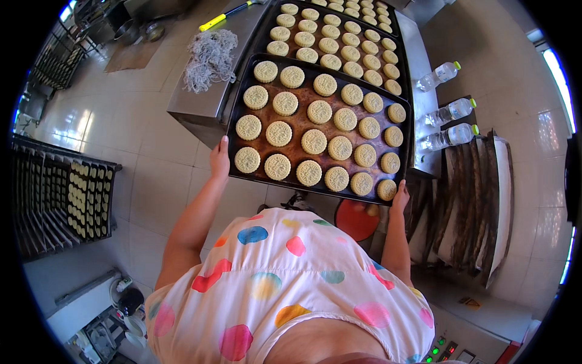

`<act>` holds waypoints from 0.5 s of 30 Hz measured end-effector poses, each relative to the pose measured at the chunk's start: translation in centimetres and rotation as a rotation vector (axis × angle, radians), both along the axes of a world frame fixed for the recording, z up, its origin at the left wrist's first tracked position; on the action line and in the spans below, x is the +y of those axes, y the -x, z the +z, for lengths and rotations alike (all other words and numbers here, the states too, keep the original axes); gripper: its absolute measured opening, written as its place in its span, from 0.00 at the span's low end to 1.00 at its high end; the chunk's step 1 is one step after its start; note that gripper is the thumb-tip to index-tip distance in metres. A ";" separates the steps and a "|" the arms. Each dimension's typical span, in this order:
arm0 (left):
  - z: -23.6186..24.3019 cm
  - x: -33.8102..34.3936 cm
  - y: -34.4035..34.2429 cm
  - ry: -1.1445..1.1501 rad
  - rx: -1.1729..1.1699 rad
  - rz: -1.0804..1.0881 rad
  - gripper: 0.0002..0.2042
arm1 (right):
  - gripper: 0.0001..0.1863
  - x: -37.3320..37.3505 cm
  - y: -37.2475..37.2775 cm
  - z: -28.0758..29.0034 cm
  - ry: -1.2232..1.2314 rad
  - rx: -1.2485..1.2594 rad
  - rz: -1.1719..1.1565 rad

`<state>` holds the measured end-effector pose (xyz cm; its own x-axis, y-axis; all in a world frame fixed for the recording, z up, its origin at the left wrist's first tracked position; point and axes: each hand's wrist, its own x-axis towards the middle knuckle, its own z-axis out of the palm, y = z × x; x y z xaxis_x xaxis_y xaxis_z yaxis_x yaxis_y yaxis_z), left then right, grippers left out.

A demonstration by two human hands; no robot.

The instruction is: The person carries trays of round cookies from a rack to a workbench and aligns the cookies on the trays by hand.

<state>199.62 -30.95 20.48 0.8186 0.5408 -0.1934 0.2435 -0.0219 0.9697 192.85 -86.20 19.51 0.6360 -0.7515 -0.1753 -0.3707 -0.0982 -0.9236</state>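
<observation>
A dark rectangular baking tray (302,94) with rows of round, pale, pattern-stamped pastries (314,141) is between my two hands, its near edge toward my body. My left hand (220,159) grips the tray's near left corner, thumb up along the side. At the near right corner, my right hand (400,199) closes on the rim, its fingers partly hidden under the tray. The far part of this tray meets or overlaps a second tray of pastries (330,47) on the metal table; I cannot tell which. Another tray of pastries (368,12) lies beyond.
On the metal table (203,100) lie a tangled whitish string bundle (209,60) and a yellow-handled tool (213,22). Three clear bottles (451,113) stand along the right. A tray rack (91,197) stands left, a red stool (356,219) below the tray, upright boards or sacks (473,200) right.
</observation>
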 end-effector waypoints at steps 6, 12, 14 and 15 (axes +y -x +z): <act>0.9 0.3 -0.5 -0.031 0.006 -0.072 0.24 | 0.29 0.4 -0.6 -0.7 0.124 -0.012 0.017; 1.6 -0.4 -0.5 -0.139 0.033 -0.074 0.24 | 0.29 -0.2 0.0 -0.7 0.157 0.011 0.034; 1.4 -0.1 -0.4 -0.158 0.039 -0.076 0.24 | 0.29 0.4 -0.1 -0.2 0.201 0.036 0.044; 1.3 0.0 -0.4 -0.161 0.038 -0.077 0.24 | 0.29 0.6 -0.1 0.0 0.242 0.047 0.045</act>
